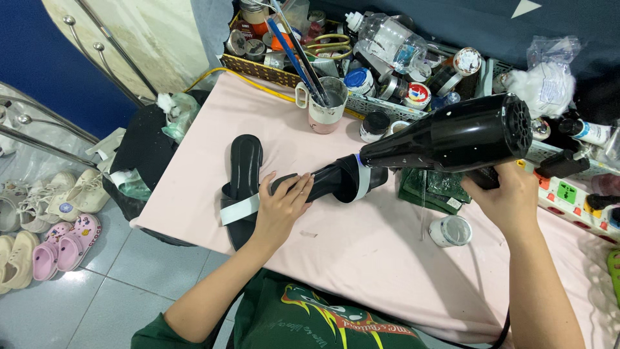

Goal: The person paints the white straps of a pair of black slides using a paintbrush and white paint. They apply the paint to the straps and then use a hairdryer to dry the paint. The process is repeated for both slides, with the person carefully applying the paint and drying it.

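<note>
Left hand [282,205] was closed round the heel end of a black sandal [326,181], pinning it near the middle of the bench [361,258], thumb and fingers wrapped over the sole. Right hand [507,197] gripped the handle of a black hair dryer [452,139], w/ the nozzle tip touching or nearly touching the sandal's strap, where a pale band ran across it. Can't tell if the nozzle actually made contact.

Second black sandal [242,187] lay sole-up-ish just beside the left hand, toward the bench's left edge, a white strip across its strap. At the back edge: a mug [326,103] holding brushes, a small black jar [374,124], a crate of tins and a clear bottle [387,42]. A small white pot [450,231] stood near the right forearm, and a green pad [433,187] lay under the dryer. Power strip [568,197] ran along the right edge.

Judgement on doing this bit well: keep the sandal pressed flat so the strap doesn't shift; sweep the nozzle along the banded area rather than parking on one spot, since black rubbery material prob. softens or scorches fast. Keep left fingertips back from the airflow; they sat close to the strap. Watch the cord near the front edge so it doesn't drag the white pot.
</note>
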